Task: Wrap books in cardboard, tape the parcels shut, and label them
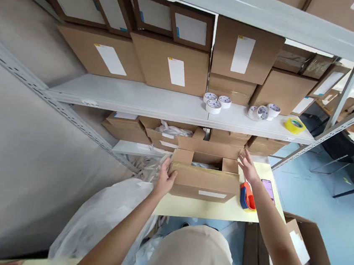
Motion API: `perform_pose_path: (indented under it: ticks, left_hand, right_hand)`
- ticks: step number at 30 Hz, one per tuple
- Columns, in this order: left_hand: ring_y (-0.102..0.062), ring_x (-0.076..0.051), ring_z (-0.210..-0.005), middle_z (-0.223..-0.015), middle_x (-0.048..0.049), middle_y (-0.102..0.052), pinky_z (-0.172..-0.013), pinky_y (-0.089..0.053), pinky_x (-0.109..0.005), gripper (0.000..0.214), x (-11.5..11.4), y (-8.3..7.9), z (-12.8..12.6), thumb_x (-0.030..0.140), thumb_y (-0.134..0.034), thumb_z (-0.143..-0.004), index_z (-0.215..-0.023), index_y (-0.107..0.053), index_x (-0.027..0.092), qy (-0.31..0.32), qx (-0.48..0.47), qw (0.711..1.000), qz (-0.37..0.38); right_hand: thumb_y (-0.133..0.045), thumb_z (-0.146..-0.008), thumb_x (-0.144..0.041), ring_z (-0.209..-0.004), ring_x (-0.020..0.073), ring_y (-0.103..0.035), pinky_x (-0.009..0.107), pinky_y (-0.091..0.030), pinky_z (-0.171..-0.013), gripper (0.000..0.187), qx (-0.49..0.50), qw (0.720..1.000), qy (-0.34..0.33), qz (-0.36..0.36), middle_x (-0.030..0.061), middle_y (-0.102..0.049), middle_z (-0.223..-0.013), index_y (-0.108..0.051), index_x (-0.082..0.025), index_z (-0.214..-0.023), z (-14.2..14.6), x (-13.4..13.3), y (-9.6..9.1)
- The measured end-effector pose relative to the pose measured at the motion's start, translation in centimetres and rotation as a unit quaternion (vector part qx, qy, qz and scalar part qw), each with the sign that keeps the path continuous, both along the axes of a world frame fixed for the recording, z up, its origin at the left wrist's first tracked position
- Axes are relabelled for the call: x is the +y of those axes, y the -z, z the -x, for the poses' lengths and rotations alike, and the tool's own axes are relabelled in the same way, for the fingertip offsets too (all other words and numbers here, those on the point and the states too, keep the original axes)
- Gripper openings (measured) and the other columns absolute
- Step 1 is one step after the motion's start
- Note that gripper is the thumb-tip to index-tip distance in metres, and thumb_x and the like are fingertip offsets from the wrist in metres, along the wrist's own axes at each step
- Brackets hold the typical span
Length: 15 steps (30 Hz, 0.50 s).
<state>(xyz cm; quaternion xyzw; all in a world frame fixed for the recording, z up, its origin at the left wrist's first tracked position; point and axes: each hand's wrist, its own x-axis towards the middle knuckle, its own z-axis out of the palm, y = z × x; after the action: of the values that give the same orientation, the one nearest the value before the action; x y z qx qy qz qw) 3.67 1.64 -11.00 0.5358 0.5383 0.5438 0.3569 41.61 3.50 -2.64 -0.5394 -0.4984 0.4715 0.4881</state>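
On the pale yellow tabletop (172, 208) stands a brown cardboard box (203, 184) with a white label on its near side. Its long far flap (210, 147) stands up and its short side flaps are folded partly over the opening. Something whitish shows inside; most of it is hidden. My left hand (165, 179) grips the box's left end, thumb over the near upper edge. At the right end of the far flap is my right hand (247, 165), fingers apart, fingertips at the flap's corner. A red and blue tape dispenser (247, 197) sits right of the box, below my right forearm.
A phone (268, 190) lies right of the dispenser. Grey shelving (130, 98) ahead carries boxes, white tape rolls (213, 106) and a yellow roll (294, 125). Clear plastic wrap (101, 221) bulges at left. A large open carton (325, 257) stands on the floor at right.
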Motion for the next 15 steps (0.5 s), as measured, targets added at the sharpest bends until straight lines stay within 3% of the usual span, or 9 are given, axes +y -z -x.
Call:
perform_pose_path:
  ticks: [2,4,6,8,11,13,15]
  left_hand:
    - [-0.039,-0.027,-0.142,-0.156,-0.0176,-0.032,-0.116,-0.034,-0.043,0.072,-0.2,0.3,0.0,0.035,-0.058,-0.085,-0.148,-0.027,0.023,0.016,-0.013,1.000,0.017]
    - [-0.039,-0.024,-0.142,-0.159,-0.0157,-0.030,-0.117,-0.033,-0.043,0.075,-0.4,0.5,0.1,0.034,-0.056,-0.087,-0.151,-0.020,0.025,0.035,-0.018,0.999,0.024]
    - [-0.037,-0.023,-0.143,-0.159,-0.0149,-0.030,-0.117,-0.032,-0.043,0.079,-0.7,0.6,0.4,0.033,-0.055,-0.088,-0.154,-0.013,0.026,0.056,-0.004,0.998,0.018]
    - [-0.030,-0.024,-0.147,-0.161,-0.0152,-0.025,-0.118,-0.029,-0.045,0.082,-0.9,0.0,0.8,0.031,-0.056,-0.087,-0.155,-0.011,0.024,0.063,0.048,0.997,0.000]
    - [-0.010,-0.030,-0.152,-0.165,-0.0162,-0.010,-0.120,-0.022,-0.050,0.076,-1.1,-2.5,1.0,0.025,-0.055,-0.086,-0.154,-0.023,0.020,0.061,0.205,0.976,-0.038]
    - [-0.004,-0.035,-0.152,-0.165,-0.0177,-0.009,-0.119,-0.015,-0.058,0.070,-1.1,-4.9,0.4,0.025,-0.054,-0.085,-0.151,-0.032,0.016,0.088,0.330,0.938,-0.061]
    - [-0.006,-0.040,-0.151,-0.163,-0.0193,-0.017,-0.117,-0.006,-0.066,0.070,-0.9,-7.3,-0.8,0.034,-0.056,-0.085,-0.149,-0.037,0.015,0.146,0.437,0.884,-0.083]
  right_hand:
    - [-0.043,-0.077,-0.084,-0.142,0.0289,-0.040,0.049,-0.040,-0.108,0.083,-0.028,1.000,-0.004,-0.009,0.0100,-0.045,-0.152,-0.043,-0.034,-0.142,0.3,-0.8,0.3]
    - [-0.043,-0.081,-0.080,-0.139,0.0305,-0.043,0.049,-0.038,-0.109,0.068,-0.090,0.996,-0.005,-0.017,0.0118,-0.051,-0.147,-0.061,-0.028,-0.120,0.5,-2.1,1.0]
    - [-0.054,-0.080,-0.072,-0.138,0.0320,-0.044,0.050,-0.035,-0.111,0.054,-0.179,0.983,0.005,-0.034,0.0140,-0.054,-0.143,-0.067,-0.024,-0.101,0.7,-3.5,1.8]
    - [-0.060,-0.080,-0.062,-0.139,0.0312,-0.043,0.050,-0.034,-0.113,0.044,-0.255,0.965,0.020,-0.059,0.0144,-0.055,-0.140,-0.066,-0.023,-0.098,1.0,-4.6,2.5]
    - [-0.054,-0.086,-0.051,-0.139,0.0284,-0.043,0.050,-0.034,-0.113,0.036,-0.305,0.948,0.043,-0.076,0.0132,-0.057,-0.137,-0.064,-0.023,-0.106,1.6,-5.4,3.1]
    - [-0.049,-0.089,-0.046,-0.138,0.0280,-0.044,0.050,-0.035,-0.113,0.034,-0.321,0.943,0.051,-0.076,0.0141,-0.057,-0.137,-0.063,-0.022,-0.109,2.3,-5.6,3.0]
    - [-0.048,-0.090,-0.045,-0.138,0.0282,-0.044,0.048,-0.035,-0.114,0.035,-0.336,0.938,0.052,-0.068,0.0152,-0.055,-0.139,-0.063,-0.021,-0.111,2.9,-5.5,2.5]
